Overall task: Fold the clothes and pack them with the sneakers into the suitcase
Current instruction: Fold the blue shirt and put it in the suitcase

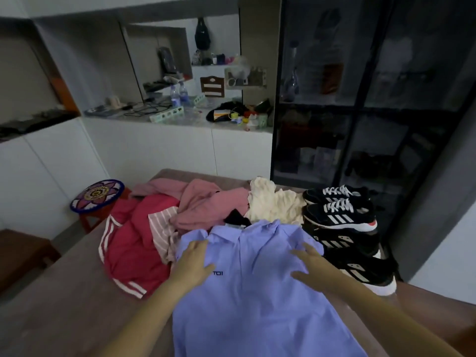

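Observation:
A light blue polo shirt (pixel 247 300) lies spread front-up on the brown table (pixel 64 318), collar away from me. My left hand (pixel 193 261) presses flat on its left chest, and my right hand (pixel 306 265) presses flat on its right chest, fingers straight. Behind it lie a red garment with white stripes (pixel 131 243), a pink garment (pixel 206 204), a pink striped piece (pixel 162 225) and a crumpled cream garment (pixel 275 204). Black sneakers with white stripes (pixel 340 210) and another pair (pixel 360 269) stand at the right edge. No suitcase is in view.
A stool with a flower-pattern cushion (pixel 98 194) stands left of the table. A cluttered white counter (pixel 180 114) runs along the back wall. A dark glass cabinet (pixel 360 99) rises behind the sneakers. A low brown bench (pixel 20 251) sits at the far left.

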The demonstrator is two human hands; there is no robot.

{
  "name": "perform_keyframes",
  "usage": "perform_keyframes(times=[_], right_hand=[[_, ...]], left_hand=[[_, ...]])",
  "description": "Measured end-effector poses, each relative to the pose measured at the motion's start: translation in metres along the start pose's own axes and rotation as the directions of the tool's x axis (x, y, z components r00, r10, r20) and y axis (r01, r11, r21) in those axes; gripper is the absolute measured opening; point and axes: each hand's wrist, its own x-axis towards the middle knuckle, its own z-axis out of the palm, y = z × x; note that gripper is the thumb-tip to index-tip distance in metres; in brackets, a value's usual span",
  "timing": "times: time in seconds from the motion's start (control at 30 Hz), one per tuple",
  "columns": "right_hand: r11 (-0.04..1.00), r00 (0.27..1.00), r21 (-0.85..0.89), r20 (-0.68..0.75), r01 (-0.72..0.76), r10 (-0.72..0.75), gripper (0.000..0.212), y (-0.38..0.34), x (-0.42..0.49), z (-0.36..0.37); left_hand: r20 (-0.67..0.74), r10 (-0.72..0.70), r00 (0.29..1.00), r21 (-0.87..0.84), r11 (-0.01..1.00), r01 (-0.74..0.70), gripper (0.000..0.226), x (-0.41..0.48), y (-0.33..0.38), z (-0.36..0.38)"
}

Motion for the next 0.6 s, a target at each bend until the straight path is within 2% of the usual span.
perform_keyframes(times=[0.03, 0.07, 0.1, 0.2, 0.23, 0.37, 0.43, 0.5, 0.6], right_hand=[[0.999, 1.000, 0.032, 0.014, -0.005, 0.004, 0.123, 0.010, -0.008, 0.014], [0.998, 1.000, 0.060, 0.011, -0.013, 0.013, 0.130, 0.018, -0.018, 0.026], [0.996, 1.000, 0.089, 0.000, -0.031, 0.031, 0.126, 0.028, -0.027, 0.038], [0.987, 0.994, 0.139, -0.051, -0.085, 0.093, 0.075, 0.049, -0.062, 0.065], [0.985, 0.993, 0.142, -0.049, -0.100, 0.108, 0.069, 0.058, -0.074, 0.074], [0.953, 0.970, 0.196, -0.027, -0.231, 0.241, 0.070, 0.092, -0.114, 0.105], [0.951, 0.966, 0.189, -0.033, -0.246, 0.257, 0.071, 0.096, -0.132, 0.108], [0.958, 0.968, 0.157, -0.039, -0.240, 0.249, 0.060, 0.094, -0.147, 0.106], [0.946, 0.958, 0.189, -0.065, -0.263, 0.279, 0.061, 0.095, -0.162, 0.113]], left_hand=[[-0.005, 0.000, 1.000, 0.007, 1.000, 0.000, 0.069, -0.014, -0.006, 0.014], [-0.002, -0.018, 1.000, 0.000, 1.000, 0.018, 0.072, -0.031, -0.009, 0.026], [-0.006, -0.036, 0.999, -0.010, 0.999, 0.036, 0.073, -0.048, -0.013, 0.037], [-0.084, -0.104, 0.991, -0.068, 0.993, 0.099, 0.075, -0.104, -0.019, 0.069], [-0.109, -0.141, 0.984, -0.092, 0.987, 0.131, 0.076, -0.122, -0.022, 0.080], [-0.031, -0.285, 0.958, -0.154, 0.948, 0.278, 0.083, -0.186, -0.026, 0.107], [-0.028, -0.320, 0.947, -0.153, 0.938, 0.312, 0.082, -0.208, -0.022, 0.114], [-0.036, -0.364, 0.931, -0.148, 0.923, 0.355, 0.081, -0.226, -0.021, 0.122], [-0.069, -0.489, 0.870, -0.144, 0.868, 0.476, 0.080, -0.249, -0.017, 0.130]])
